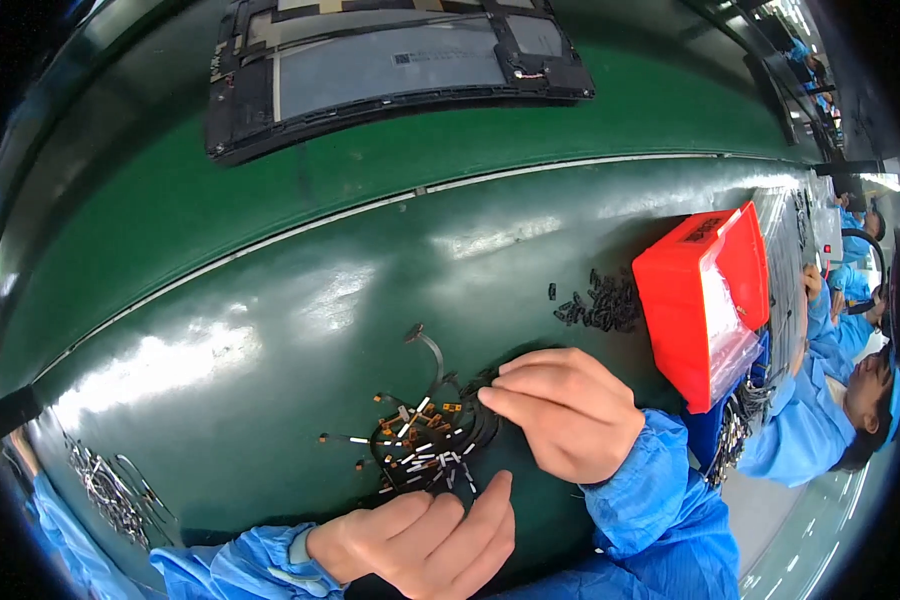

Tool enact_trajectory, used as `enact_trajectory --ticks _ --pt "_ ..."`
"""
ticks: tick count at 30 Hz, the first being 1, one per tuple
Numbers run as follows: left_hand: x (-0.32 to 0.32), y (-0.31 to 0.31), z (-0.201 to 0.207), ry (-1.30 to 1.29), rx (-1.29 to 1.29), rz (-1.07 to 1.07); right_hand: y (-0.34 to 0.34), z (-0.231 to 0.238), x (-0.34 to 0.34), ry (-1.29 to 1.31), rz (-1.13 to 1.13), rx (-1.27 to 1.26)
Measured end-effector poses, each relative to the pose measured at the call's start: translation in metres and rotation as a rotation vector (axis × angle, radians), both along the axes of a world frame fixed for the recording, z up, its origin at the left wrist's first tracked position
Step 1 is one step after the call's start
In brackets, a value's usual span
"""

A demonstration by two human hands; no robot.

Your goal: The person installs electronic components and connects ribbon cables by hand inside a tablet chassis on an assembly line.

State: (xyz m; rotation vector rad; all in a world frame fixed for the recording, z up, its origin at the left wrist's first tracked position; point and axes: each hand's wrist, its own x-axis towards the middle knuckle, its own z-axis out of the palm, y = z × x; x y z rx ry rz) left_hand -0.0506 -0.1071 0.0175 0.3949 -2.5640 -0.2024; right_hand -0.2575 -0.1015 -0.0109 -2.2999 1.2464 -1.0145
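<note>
A loose heap of thin black flex cables (425,445) with white and orange-brown ends lies on the green bench top. One cable (434,352) sticks out from the far side of the heap in a curve. My right hand (568,412) is at the heap's right edge, thumb and forefinger pinched at the black cable strands there. In front of the heap, my left hand (432,545) has its fingers curled toward the thumb. Its fingertips are turned away, so I cannot see what they hold, if anything.
A red bin (672,300) with clear plastic bags stands on the right, by a pile of small black parts (605,302). Behind it is a blue bin (706,432) of cables. More cables (115,490) lie far left. Device panels (390,65) rest on the far belt. Co-workers in blue sit right.
</note>
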Motion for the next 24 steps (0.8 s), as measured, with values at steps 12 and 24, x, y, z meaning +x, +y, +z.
enact_trajectory --ticks 12,24 --pt "-0.018 0.041 -0.022 -0.366 0.32 0.477 0.007 0.015 -0.009 -0.224 -0.064 -0.136" --pt "0.07 -0.131 -0.046 0.159 -0.078 1.156 -0.138 0.041 0.048 -0.116 -0.479 0.103"
